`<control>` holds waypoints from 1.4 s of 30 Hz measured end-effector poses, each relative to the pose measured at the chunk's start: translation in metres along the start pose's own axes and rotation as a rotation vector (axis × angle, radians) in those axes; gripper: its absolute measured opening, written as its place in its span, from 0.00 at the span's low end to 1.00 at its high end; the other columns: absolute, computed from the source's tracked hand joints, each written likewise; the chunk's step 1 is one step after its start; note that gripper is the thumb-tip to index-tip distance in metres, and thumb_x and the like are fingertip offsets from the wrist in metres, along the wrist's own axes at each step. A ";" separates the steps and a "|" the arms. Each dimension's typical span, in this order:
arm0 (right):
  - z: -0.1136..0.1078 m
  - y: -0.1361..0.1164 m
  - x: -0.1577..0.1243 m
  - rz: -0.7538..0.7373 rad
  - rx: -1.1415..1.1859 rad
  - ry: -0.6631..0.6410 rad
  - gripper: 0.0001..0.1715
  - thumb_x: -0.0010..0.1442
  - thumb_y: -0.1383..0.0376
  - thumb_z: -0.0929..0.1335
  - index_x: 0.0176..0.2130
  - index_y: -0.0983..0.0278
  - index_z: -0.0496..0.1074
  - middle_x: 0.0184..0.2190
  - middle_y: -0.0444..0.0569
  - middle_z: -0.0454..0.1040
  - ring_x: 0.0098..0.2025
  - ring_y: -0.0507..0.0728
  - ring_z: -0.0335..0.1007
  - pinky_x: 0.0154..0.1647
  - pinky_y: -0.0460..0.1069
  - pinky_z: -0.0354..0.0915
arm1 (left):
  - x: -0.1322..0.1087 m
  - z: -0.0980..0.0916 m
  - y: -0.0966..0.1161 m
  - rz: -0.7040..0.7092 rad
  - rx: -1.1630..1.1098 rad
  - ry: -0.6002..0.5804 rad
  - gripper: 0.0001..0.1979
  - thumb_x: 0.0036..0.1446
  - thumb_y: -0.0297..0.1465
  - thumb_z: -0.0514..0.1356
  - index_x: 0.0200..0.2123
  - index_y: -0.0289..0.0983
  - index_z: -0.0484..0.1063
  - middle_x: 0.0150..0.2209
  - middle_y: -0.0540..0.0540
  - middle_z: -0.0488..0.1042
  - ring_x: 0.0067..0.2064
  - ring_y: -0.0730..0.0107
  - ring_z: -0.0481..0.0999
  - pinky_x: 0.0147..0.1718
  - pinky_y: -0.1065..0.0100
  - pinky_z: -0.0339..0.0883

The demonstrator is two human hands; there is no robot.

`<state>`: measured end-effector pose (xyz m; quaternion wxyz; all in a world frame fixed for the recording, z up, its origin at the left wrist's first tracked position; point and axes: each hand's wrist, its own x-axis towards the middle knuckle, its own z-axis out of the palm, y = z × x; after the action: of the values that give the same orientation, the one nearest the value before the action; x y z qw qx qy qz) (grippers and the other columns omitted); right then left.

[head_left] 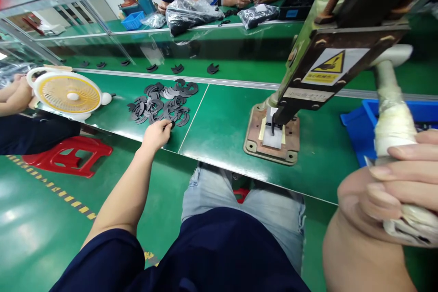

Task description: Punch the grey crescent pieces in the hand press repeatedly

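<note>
At twelve o'clock from my left grip (pixel 157 135), which pinches one dark piece (pixel 173 124), its long axis unclear, the black curved pieces (pixel 155 105) lie heaped on the counter (pixel 221 125), my right grip (pixel 386 187) wrapping the lever (pixel 393 105) far off at three.

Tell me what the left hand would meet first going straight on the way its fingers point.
Likely the pile of black pieces, whose near right edge lies just past the left hand, though depth is hard to judge.

The left hand (pixel 158 135) hides most of its black piece (pixel 173 124); the right edge cuts the right hand (pixel 393 187).
</note>
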<state>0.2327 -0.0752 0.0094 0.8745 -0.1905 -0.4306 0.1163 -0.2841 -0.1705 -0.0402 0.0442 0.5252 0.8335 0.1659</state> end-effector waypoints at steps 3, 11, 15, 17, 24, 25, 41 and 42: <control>0.014 -0.008 0.000 -0.296 -0.018 -0.240 0.40 0.47 0.44 0.81 0.15 0.62 0.57 0.17 0.40 0.67 0.33 0.52 0.76 0.52 0.64 0.75 | -0.016 -0.002 0.015 0.179 -0.102 0.049 0.19 0.70 0.42 0.57 0.56 0.42 0.80 0.53 0.37 0.80 0.56 0.49 0.80 0.59 0.55 0.72; 0.014 -0.029 -0.002 -0.222 -0.184 -0.364 0.34 0.55 0.47 0.77 0.18 0.62 0.59 0.21 0.41 0.67 0.37 0.55 0.76 0.61 0.69 0.73 | -0.032 0.028 0.124 0.376 -0.337 -0.214 0.18 0.64 0.35 0.66 0.57 0.44 0.78 0.44 0.45 0.84 0.40 0.61 0.81 0.45 0.63 0.74; 0.009 -0.038 0.002 -0.228 -0.222 -0.480 0.26 0.59 0.51 0.76 0.23 0.61 0.64 0.26 0.41 0.70 0.42 0.56 0.77 0.65 0.69 0.72 | -0.033 0.061 0.172 0.488 -0.480 -0.265 0.08 0.65 0.35 0.66 0.45 0.43 0.83 0.43 0.44 0.85 0.44 0.61 0.81 0.46 0.65 0.72; 0.008 -0.042 0.003 -0.217 -0.249 -0.517 0.24 0.60 0.52 0.75 0.24 0.61 0.66 0.27 0.41 0.71 0.43 0.56 0.77 0.66 0.70 0.72 | -0.036 0.075 0.188 0.467 -0.589 -0.300 0.08 0.64 0.36 0.68 0.45 0.43 0.84 0.42 0.45 0.85 0.41 0.62 0.81 0.43 0.66 0.72; 0.009 -0.042 0.001 -0.232 -0.250 -0.523 0.20 0.62 0.52 0.74 0.26 0.59 0.67 0.28 0.40 0.70 0.44 0.55 0.77 0.68 0.68 0.71 | -0.011 0.086 0.219 0.167 -0.906 -0.434 0.17 0.65 0.46 0.68 0.36 0.39 0.74 0.24 0.51 0.76 0.24 0.72 0.73 0.25 0.72 0.65; 0.010 -0.042 0.001 -0.233 -0.245 -0.515 0.21 0.61 0.52 0.74 0.26 0.59 0.67 0.28 0.40 0.70 0.44 0.55 0.76 0.68 0.67 0.71 | -0.004 0.084 0.225 0.154 -0.932 -0.475 0.17 0.66 0.47 0.68 0.36 0.39 0.72 0.23 0.52 0.75 0.22 0.73 0.73 0.24 0.72 0.64; 0.012 -0.037 0.000 -0.266 -0.224 -0.449 0.24 0.61 0.51 0.74 0.24 0.60 0.64 0.26 0.40 0.67 0.42 0.54 0.76 0.65 0.65 0.73 | 0.024 0.094 0.275 0.277 -0.911 -0.646 0.15 0.64 0.38 0.72 0.35 0.38 0.70 0.24 0.49 0.77 0.23 0.70 0.78 0.23 0.72 0.68; 0.014 -0.038 -0.001 -0.265 -0.224 -0.436 0.25 0.61 0.51 0.74 0.24 0.60 0.64 0.26 0.40 0.67 0.42 0.53 0.76 0.65 0.65 0.73 | 0.024 0.093 0.275 0.274 -0.901 -0.662 0.15 0.65 0.38 0.72 0.36 0.38 0.70 0.23 0.49 0.77 0.23 0.70 0.78 0.23 0.72 0.68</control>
<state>0.2224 -0.1063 0.0324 0.7422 -0.1984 -0.6401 -0.0089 -0.0350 -0.0193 -0.0359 0.5002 0.5818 0.5465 0.3356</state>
